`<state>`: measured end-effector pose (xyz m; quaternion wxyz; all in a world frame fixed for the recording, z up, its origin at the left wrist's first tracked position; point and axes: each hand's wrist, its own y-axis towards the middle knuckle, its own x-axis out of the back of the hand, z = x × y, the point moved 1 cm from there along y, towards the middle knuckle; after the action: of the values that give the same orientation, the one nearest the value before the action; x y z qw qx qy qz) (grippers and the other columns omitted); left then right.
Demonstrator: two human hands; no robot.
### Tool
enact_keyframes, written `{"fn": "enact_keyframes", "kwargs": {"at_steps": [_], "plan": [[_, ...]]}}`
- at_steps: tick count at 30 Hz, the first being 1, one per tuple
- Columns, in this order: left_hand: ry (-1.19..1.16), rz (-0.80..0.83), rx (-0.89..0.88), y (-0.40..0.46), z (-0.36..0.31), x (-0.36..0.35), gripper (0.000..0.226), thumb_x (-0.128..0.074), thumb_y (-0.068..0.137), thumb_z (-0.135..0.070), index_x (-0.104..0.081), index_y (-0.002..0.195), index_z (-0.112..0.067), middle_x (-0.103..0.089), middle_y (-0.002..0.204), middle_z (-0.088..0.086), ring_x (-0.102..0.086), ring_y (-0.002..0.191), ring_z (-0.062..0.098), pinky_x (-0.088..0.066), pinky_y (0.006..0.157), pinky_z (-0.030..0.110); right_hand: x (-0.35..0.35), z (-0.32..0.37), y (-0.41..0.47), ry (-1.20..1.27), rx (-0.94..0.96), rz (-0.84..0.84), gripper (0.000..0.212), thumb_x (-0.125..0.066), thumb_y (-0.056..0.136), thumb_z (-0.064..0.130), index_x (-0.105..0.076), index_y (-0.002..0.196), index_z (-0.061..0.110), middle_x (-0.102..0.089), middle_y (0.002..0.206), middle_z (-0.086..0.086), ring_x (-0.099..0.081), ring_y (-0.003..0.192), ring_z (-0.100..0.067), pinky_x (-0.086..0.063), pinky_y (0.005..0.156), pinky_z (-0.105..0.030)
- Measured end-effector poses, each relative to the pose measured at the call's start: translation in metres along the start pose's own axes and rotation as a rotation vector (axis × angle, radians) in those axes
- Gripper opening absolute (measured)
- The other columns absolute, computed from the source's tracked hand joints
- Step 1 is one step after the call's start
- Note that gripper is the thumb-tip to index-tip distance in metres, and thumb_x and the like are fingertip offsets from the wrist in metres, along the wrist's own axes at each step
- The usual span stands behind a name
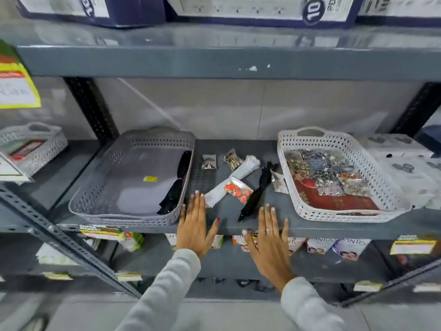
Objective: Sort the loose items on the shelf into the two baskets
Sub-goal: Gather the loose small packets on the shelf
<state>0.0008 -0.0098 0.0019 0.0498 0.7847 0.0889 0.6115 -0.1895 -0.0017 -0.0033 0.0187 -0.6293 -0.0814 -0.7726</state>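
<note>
Loose items (238, 185) | head view: packets, white strips and black bundles lie on the shelf (229, 218) between grey basket (133, 211) and white basket (307, 211) | left hand (194, 228) and right hand (269, 242) flat, fingers spread, empty at the shelf edge | likely poised to pick.

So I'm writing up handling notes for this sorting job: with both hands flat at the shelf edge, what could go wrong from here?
1. The black strip lies with its tip at the front edge of the shelf, close to the right hand; a careless brush might knock it off.
2. The white packet and the orange bead bag overlap, so lifting one may drag the other.
3. The white basket is already heaped; additions could slide out.
</note>
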Motion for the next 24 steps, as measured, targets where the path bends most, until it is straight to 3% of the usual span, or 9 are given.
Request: {"fn": "enact_keyframes", "kwargs": {"at_steps": [2, 5, 9, 12, 16, 21, 24], "plan": [[0.038, 0.04, 0.022, 0.003, 0.003, -0.002, 0.084, -0.002, 0.093, -0.057, -0.042, 0.137, 0.002, -0.047, 0.142, 0.016, -0.048, 0.13, 0.027, -0.022, 0.111, 0.034, 0.003, -0.001, 0.002, 0.006, 0.006, -0.025, 0.085, -0.002, 0.092, 0.06, -0.048, 0.137, 0.004, -0.051, 0.143, -0.014, -0.045, 0.136, -0.029, -0.017, 0.112, -0.053], [0.082, 0.038, 0.058, 0.004, 0.002, -0.005, 0.071, -0.023, 0.092, -0.05, -0.055, 0.127, 0.002, -0.061, 0.128, 0.016, -0.06, 0.118, 0.028, -0.02, 0.104, 0.034, 0.014, 0.0, 0.012, 0.118, -0.042, -0.149, 0.077, -0.006, 0.093, 0.057, -0.047, 0.137, 0.009, -0.056, 0.137, -0.014, -0.047, 0.132, -0.03, -0.03, 0.111, -0.053], [0.12, 0.02, 0.044, 0.003, 0.0, -0.006, 0.065, -0.033, 0.085, -0.044, -0.057, 0.125, 0.001, -0.062, 0.127, 0.015, -0.061, 0.117, 0.028, -0.022, 0.103, 0.033, 0.047, 0.011, 0.054, 0.282, 0.024, -0.264, 0.043, -0.046, 0.095, 0.028, -0.05, 0.132, 0.006, -0.063, 0.123, -0.016, -0.056, 0.114, -0.031, -0.047, 0.096, -0.043], [0.075, 0.028, 0.063, 0.002, 0.0, -0.007, 0.065, -0.03, 0.089, -0.046, -0.056, 0.126, -0.001, -0.061, 0.13, 0.014, -0.059, 0.119, 0.028, -0.021, 0.104, 0.033, 0.065, 0.023, 0.092, 0.234, 0.074, -0.124, 0.039, -0.052, 0.094, 0.015, -0.052, 0.131, 0.005, -0.064, 0.121, -0.016, -0.057, 0.113, -0.029, -0.048, 0.093, -0.038], [0.077, 0.048, 0.09, 0.001, 0.0, -0.004, 0.082, -0.002, 0.093, -0.055, -0.054, 0.13, -0.003, -0.058, 0.133, 0.012, -0.055, 0.124, 0.027, -0.018, 0.107, 0.032, 0.073, 0.03, 0.118, 0.129, -0.006, 0.122, 0.023, -0.053, 0.094, 0.013, -0.062, 0.112, 0.001, -0.068, 0.113, -0.019, -0.063, 0.104, -0.035, -0.049, 0.09, -0.04], [0.07, 0.063, 0.09, 0.002, 0.0, -0.004, 0.082, -0.002, 0.093, -0.054, -0.055, 0.129, -0.003, -0.059, 0.132, 0.013, -0.056, 0.123, 0.028, -0.02, 0.106, 0.033, 0.075, 0.029, 0.128, 0.272, -0.052, 0.133, 0.025, -0.05, 0.092, 0.006, -0.068, 0.109, 0.005, -0.069, 0.117, -0.013, -0.065, 0.104, -0.033, -0.054, 0.09, -0.038], [0.077, 0.026, 0.079, 0.002, 0.002, -0.008, 0.07, -0.019, 0.092, -0.05, -0.053, 0.13, -0.002, -0.058, 0.133, 0.014, -0.054, 0.124, 0.029, -0.018, 0.107, 0.032, 0.088, 0.021, 0.136, 0.429, -0.091, 0.065, 0.03, -0.046, 0.091, -0.001, -0.071, 0.105, 0.008, -0.07, 0.115, -0.013, -0.067, 0.102, -0.028, -0.055, 0.09, -0.037]]}}
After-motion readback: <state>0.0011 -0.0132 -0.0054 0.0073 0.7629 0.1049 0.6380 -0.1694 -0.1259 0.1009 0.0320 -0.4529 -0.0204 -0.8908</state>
